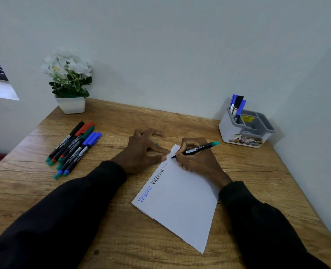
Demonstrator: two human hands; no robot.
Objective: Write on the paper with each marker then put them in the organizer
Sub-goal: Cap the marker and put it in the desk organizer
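1. The paper [180, 206] lies tilted on the wooden desk [106, 230], with three words written along its left edge.
2. The right hand [196, 158] pinches a green-ended marker [196, 149], tip on the paper's far corner.
3. The left hand [143, 150] presses that corner, fingers spread (a green cap seems tucked beneath).
4. Loose markers [74, 149] lie far left; the organizer [246, 128], far right, holds three markers [237, 106].

Paper [180, 200] centre on table [122, 239]; loose markers [74, 150] left; plant pot [71, 104] back-left corner; organizer [246, 129] back-right, three markers [237, 106] in its left compartment.
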